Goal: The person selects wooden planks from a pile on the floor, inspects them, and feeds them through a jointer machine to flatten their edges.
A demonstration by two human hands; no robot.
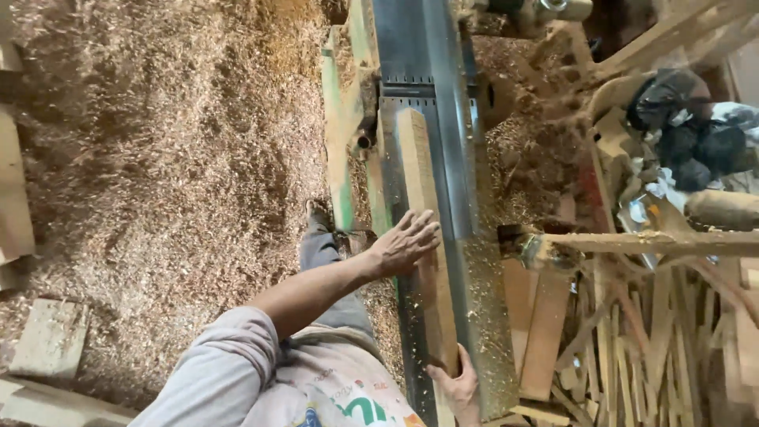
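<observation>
The long pale wooden board (425, 237) is lying flat on the grey steel planer table (455, 158), its long axis running down the length of that table, from the person's body towards the far end. The right hand (458, 386) is closing around the board's near end, thumb and fingers wrapping its corner, so that the whole length of the board is stretching away from this grip. The left hand (405, 241) is pressing down on the board farther along, about midway, fingers spread flat over the top face and not curling round it. This hand is sitting nearer to the board's far end than the right one is. The far end is resting on the table just short of the slotted cross-band. To the left of the table, pale sawdust and shavings (158, 158) are covering the floor. To its right, a pile of thin wooden offcuts and slats (632, 348) is lying in a heap.
</observation>
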